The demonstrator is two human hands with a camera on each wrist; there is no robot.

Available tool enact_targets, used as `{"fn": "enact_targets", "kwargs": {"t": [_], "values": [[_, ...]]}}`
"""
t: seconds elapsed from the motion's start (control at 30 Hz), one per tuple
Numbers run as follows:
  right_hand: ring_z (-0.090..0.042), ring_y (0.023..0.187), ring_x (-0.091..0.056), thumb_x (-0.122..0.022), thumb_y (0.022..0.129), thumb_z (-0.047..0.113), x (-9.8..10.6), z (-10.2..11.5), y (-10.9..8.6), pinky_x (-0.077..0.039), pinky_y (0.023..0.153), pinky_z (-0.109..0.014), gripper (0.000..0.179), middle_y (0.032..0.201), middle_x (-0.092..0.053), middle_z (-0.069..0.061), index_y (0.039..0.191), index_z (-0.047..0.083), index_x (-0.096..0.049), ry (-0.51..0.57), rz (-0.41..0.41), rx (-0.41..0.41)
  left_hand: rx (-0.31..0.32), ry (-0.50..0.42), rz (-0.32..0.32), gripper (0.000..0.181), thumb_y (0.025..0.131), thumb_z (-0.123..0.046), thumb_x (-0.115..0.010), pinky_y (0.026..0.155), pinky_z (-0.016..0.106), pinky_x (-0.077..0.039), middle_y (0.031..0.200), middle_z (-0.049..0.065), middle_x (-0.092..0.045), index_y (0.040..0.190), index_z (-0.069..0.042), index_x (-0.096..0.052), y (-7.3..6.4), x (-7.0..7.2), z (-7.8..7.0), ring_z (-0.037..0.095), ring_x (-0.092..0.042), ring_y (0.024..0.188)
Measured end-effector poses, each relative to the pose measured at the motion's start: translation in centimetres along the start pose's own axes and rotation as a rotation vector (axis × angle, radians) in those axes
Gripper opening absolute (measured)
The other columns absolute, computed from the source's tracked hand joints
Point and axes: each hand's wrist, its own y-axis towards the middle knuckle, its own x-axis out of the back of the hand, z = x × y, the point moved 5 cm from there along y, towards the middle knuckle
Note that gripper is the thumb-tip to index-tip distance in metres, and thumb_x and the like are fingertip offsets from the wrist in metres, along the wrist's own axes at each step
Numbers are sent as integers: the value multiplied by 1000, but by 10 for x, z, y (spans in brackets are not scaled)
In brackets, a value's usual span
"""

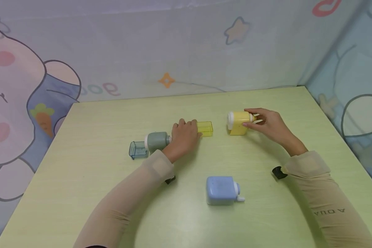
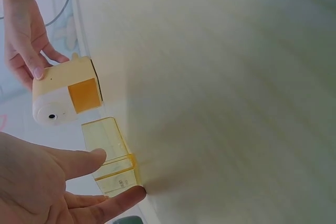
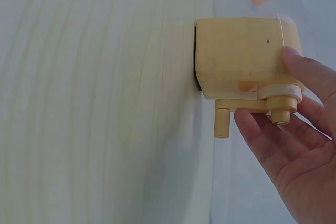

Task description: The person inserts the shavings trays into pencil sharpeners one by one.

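Note:
A yellow crank pencil sharpener (image 1: 239,124) stands at the back right, with my right hand (image 1: 272,125) gripping it from its crank side. In the right wrist view the thumb presses on its body, and the fingers reach round behind the crank (image 3: 222,123). An open slot (image 2: 85,95) shows below its white front in the left wrist view. To its left, my left hand (image 1: 184,136) holds a clear yellow shavings drawer (image 1: 206,128) between thumb and fingers. The drawer's left end is hidden under that hand in the head view.
A green pencil sharpener (image 1: 157,140) sits left of the left hand, beside a clear teal drawer (image 1: 137,150). A blue sharpener (image 1: 220,191) with a white crank handle stands nearer the front. A printed cloth (image 1: 186,44) hangs behind the table.

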Motion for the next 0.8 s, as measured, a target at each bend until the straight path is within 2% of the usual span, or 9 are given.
{"fn": "enact_targets", "kwargs": {"t": [0.1,0.3,0.37,0.57,0.8], "values": [[-31,94,-67,-77,90,16,0,0,0,-50,73,-14,51,123,-64,-19,135,0,-60,3,-1,7,-5,-5,-11,41,101,-42,-56,76,35,-41,104,6,-67,122,-7,-56,0,1,-1,23,-48,90],[-14,91,-65,-77,89,13,0,0,0,-50,74,-14,49,122,-65,-18,134,0,-61,16,-11,15,-3,-25,-9,42,100,-43,-58,76,34,-41,107,6,-70,122,-7,-58,0,3,-2,24,-49,92],[-12,91,-64,-77,89,13,0,1,0,-50,75,-14,49,121,-65,-18,134,-1,-61,17,-12,25,2,-32,1,42,100,-43,-58,77,34,-40,107,6,-70,122,-7,-58,1,3,-2,24,-49,93],[-21,94,-64,-76,90,13,1,4,-1,-49,75,-12,50,123,-65,-21,135,-2,-59,1,-4,61,6,-50,10,45,100,-44,-58,79,35,-41,110,6,-70,126,-8,-57,4,2,-4,24,-49,96],[-31,94,-66,-76,89,10,0,1,-1,-49,72,-12,51,124,-64,-23,135,-3,-59,23,-5,52,-6,-65,-11,44,99,-43,-60,80,36,-43,109,6,-70,125,-7,-58,7,0,-8,24,-50,96]]}}
